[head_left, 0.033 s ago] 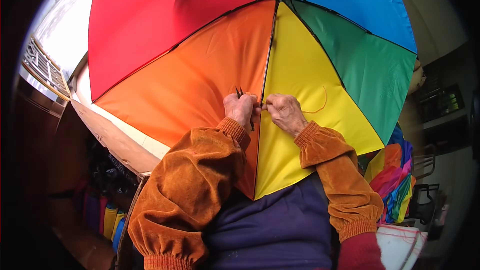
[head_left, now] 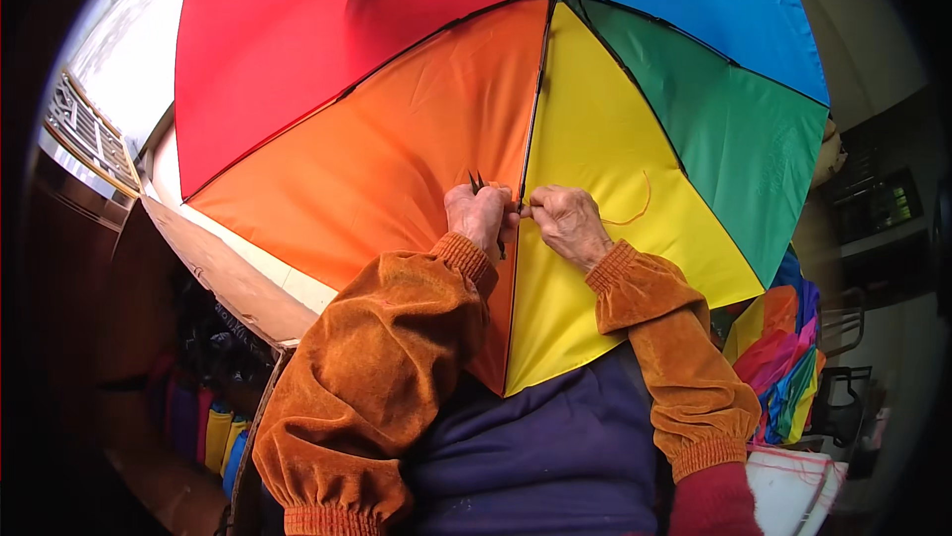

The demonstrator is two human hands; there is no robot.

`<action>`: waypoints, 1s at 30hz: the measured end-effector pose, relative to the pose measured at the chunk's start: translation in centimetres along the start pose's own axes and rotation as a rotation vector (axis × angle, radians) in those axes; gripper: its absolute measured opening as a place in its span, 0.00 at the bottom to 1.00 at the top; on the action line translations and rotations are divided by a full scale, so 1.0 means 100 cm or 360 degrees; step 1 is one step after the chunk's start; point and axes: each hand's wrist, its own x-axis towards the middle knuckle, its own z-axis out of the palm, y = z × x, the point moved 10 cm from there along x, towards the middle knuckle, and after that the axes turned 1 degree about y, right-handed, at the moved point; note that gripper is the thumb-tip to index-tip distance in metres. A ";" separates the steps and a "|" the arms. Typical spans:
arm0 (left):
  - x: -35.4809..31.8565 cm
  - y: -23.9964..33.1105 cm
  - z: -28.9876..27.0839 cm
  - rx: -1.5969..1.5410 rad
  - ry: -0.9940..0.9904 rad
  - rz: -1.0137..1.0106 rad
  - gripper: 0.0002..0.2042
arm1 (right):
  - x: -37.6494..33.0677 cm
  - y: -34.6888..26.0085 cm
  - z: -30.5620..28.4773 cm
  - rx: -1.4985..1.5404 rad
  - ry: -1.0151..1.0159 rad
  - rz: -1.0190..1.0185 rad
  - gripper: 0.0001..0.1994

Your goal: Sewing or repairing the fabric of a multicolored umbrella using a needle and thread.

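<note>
Umbrella [head_left: 382,144] (rainbow-panelled) over cardboard [head_left: 223,273], bright fabric [head_left: 778,357] at right.

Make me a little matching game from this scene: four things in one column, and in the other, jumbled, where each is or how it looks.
Things:
1. Dark pointed tool
2. Loose thread
3. Right hand
4. Heap of colourful cloth

Places and states:
A. Fingers closed, in front of the yellow panel
B. At the right of the picture, past the right sleeve
C. Gripped in the left hand, tips sticking up
D. Thin, orange and curved

Right pairs: 1-C, 2-D, 3-A, 4-B
</note>
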 end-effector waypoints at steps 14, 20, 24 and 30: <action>0.005 0.007 0.017 0.0090 -0.0241 0.0142 0.05 | 0.010 0.003 -0.005 0.0553 0.0092 0.0063 0.05; -0.009 0.016 0.019 0.0104 -0.0112 0.0243 0.05 | 0.021 0.008 -0.029 0.0509 0.0262 0.0384 0.10; -0.014 0.012 0.018 -0.0170 -0.0091 0.0234 0.05 | 0.018 0.029 -0.001 0.0808 0.0023 0.0589 0.16; -0.018 0.001 0.011 -0.0508 -0.0149 0.0154 0.04 | 0.006 0.021 0.016 0.1611 -0.0128 0.1032 0.12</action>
